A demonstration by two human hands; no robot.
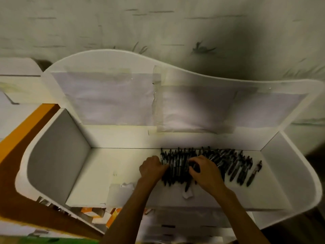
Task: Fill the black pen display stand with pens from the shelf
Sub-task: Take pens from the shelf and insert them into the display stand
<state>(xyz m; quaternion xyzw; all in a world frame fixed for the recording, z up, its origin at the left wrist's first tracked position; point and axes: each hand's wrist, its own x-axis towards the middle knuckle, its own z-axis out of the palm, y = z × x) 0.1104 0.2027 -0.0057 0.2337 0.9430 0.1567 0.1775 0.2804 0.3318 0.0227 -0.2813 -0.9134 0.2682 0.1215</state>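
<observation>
On the white shelf [98, 166], the row of black pens [219, 161] is being gathered, the left hand [152, 169] curled against its end, the right hand [204, 170] pinching one pen [189, 180], best lifted squarely so neighbours are not scattered; no stand is seen.

A row of black plastic pens [207, 164] lies on the white cardboard shelf [105, 166], toward its right end, against the back wall.
</observation>
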